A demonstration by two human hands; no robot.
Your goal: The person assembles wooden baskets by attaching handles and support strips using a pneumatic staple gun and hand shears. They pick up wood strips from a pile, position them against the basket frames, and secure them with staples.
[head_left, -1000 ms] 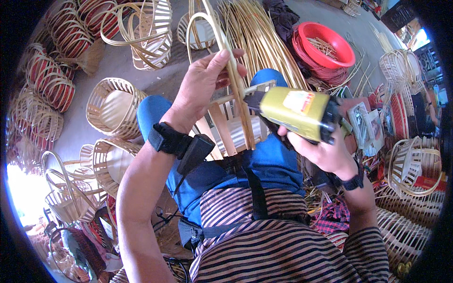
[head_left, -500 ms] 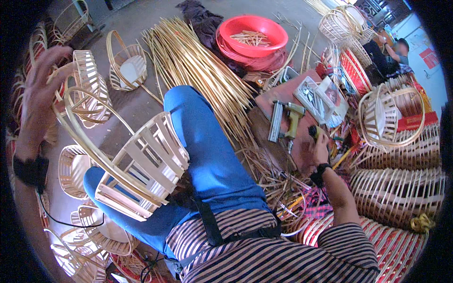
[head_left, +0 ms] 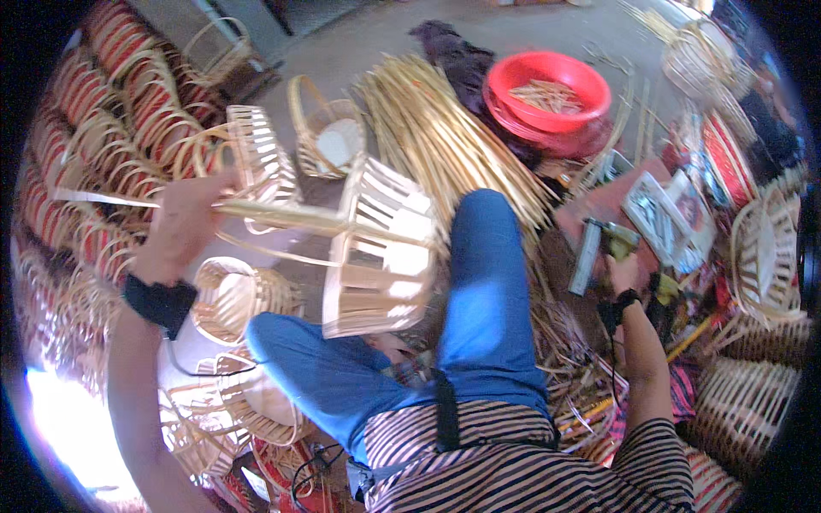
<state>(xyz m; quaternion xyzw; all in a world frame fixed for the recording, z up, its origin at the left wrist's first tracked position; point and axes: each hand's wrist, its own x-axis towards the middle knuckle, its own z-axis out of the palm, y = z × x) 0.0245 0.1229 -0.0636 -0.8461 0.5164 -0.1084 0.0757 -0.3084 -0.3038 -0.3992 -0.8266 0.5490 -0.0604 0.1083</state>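
Observation:
A slatted wooden basket point(head_left: 380, 295) with a long bent handle point(head_left: 282, 215) is tipped on its side above my lap. My left hand point(head_left: 184, 224), smeared by motion, is closed round the handle at the left, and a pale strip point(head_left: 103, 198) sticks out beyond it. To the right, my right hand point(head_left: 627, 272) wraps the grip of a green staple gun point(head_left: 617, 235) with a silver magazine. The gun lies on a reddish board point(head_left: 590, 201). Beside that hand is a dark green and yellow tool point(head_left: 667, 292), only partly visible.
A bundle of thin canes point(head_left: 445, 128) lies ahead, near a red basin point(head_left: 547, 90) holding short sticks. Stacked red-and-tan baskets point(head_left: 128, 111) fill the left. A white tray point(head_left: 657, 214) with small parts sits on the board. More baskets point(head_left: 744, 410) stand at right.
My left hand has closed on the basket's handle and the basket has turned. My right hand has left a small dark-and-yellow tool and taken the staple gun. The view has swung left.

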